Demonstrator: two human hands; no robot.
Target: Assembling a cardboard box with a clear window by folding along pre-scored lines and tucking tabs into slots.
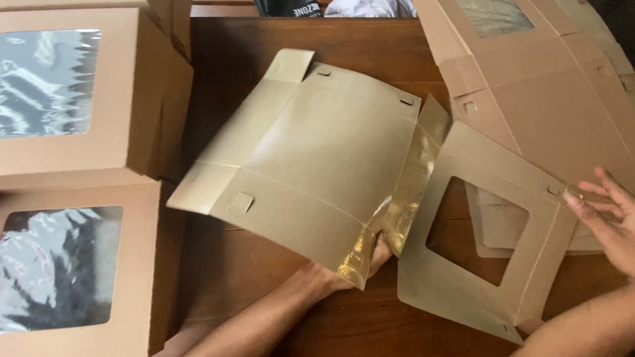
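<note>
The left hand (pixel 345 269), low at about six o'clock, gripped the near edge of an unfolded cardboard box blank (pixel 316 164), fingers tucked beneath, thumb side against a glossy gold strip (pixel 399 195). The right hand (pixel 629 233), at four o'clock, had its fingers spread loosely, fingertips (pixel 574 198) touching the corner of the blank's window panel (pixel 484 264), which had an open square cut-out. The blank was lifted, tilted above the brown wooden worktop (pixel 266 292). At nine o'clock stood two finished window boxes (pixel 55 216) side by side. At one o'clock lay a stack of flat blanks (pixel 547 83).
</note>
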